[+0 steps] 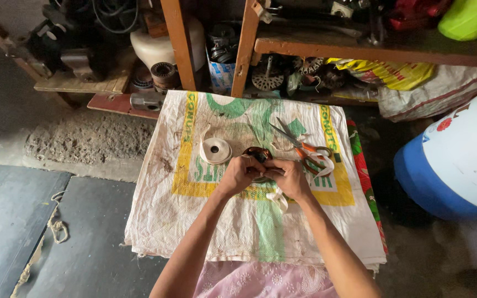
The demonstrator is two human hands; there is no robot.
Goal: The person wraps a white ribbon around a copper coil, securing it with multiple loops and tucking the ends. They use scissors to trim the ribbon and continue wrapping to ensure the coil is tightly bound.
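My left hand (239, 172) and my right hand (289, 177) meet over a small round copper-coloured coil (257, 154) that rests on a white woven sack (194, 221) with green and yellow print. Both hands have their fingers closed on the coil's near side. A strip of white tape (277, 199) hangs down from under my right hand. A roll of white tape (216, 150) lies just left of my left hand. Scissors with orange handles (302, 145) lie to the right of the coil, blades pointing up-left.
A blue and white barrel (459, 160) stands at the right. Wooden shelves (360, 51) behind the sack hold motor parts, wires and bags. A rope (57, 226) lies on the dark floor at the left. A pink patterned garment (260, 280) covers my lap.
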